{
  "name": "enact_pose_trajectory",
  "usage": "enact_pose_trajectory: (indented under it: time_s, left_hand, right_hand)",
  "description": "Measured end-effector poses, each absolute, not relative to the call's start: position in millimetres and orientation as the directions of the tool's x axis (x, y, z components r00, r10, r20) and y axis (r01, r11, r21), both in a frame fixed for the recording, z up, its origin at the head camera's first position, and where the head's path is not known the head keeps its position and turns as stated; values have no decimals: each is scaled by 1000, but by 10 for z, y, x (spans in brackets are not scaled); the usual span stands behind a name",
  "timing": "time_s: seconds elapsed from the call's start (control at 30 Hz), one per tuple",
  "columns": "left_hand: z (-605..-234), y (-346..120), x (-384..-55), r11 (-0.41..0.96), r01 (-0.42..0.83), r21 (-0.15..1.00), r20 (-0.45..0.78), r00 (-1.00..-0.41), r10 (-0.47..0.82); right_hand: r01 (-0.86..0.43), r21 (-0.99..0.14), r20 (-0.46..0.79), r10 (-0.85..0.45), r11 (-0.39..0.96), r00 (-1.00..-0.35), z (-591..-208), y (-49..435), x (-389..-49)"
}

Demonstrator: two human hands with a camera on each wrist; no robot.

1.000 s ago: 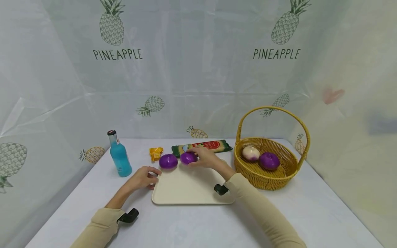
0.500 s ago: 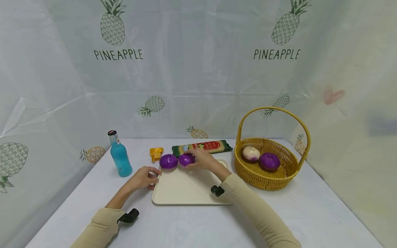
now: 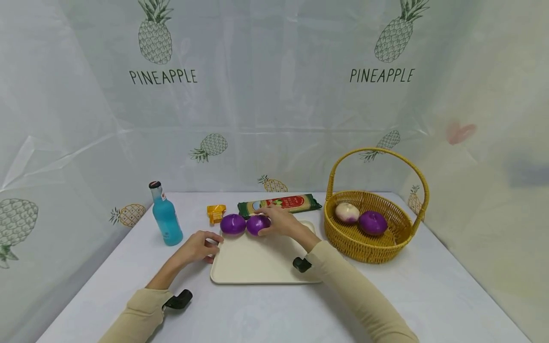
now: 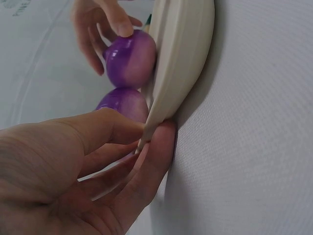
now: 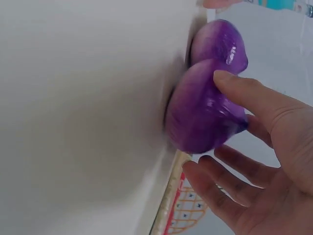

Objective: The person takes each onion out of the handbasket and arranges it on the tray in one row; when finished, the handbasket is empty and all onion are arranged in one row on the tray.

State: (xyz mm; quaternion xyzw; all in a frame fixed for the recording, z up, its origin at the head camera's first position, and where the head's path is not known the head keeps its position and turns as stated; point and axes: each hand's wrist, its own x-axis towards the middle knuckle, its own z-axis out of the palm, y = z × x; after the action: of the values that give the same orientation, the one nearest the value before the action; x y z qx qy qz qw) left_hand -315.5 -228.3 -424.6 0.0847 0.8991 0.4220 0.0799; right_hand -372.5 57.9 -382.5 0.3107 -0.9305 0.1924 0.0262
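Note:
At the left rim of a cream tray (image 3: 261, 262), the left hand (image 3: 198, 247) pinches the edge between thumb and fingers, as the left wrist view shows closely. Two glossy purple onions sit side by side at the tray's far left: the left onion (image 3: 233, 224) and the right onion (image 3: 257, 225), which touch or nearly touch. Around the right onion is the right hand (image 3: 280, 221). In the right wrist view its thumb (image 5: 234, 83) touches that onion (image 5: 200, 112), while the other fingers are spread and appear just off its surface.
A yellow wicker basket (image 3: 364, 252) with a tall handle stands right, holding a whitish onion (image 3: 347, 213) and a purple onion (image 3: 372, 223). Behind the tray lie a green-and-red packet (image 3: 296, 202) and an orange wrapped piece (image 3: 216, 213). A blue bottle (image 3: 166, 216) stands left.
The right hand has moved slightly left with the right onion, which now sits close beside the left one. The left hand stays at the tray rim.

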Motion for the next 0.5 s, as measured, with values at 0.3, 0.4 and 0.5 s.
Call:
enact_pose_trajectory:
  time_s: [0.3, 0.4, 0.5]
  left_hand:
    - [-4241, -2257, -3147, 646, 51, 762, -97, -977, 191]
    - [-4231, -2254, -3145, 646, 45, 762, -102, -977, 189]
    - [-4226, -2256, -3150, 649, 58, 759, -96, -975, 199]
  right_hand:
    - [-579, -275, 168, -554, 768, -815, -3527, 973, -3580]
    - [-571, -269, 192, -537, 776, -821, -3384, 1225, -3518]
    - [-550, -289, 221, -504, 784, -835, -3272, 1539, -3443]
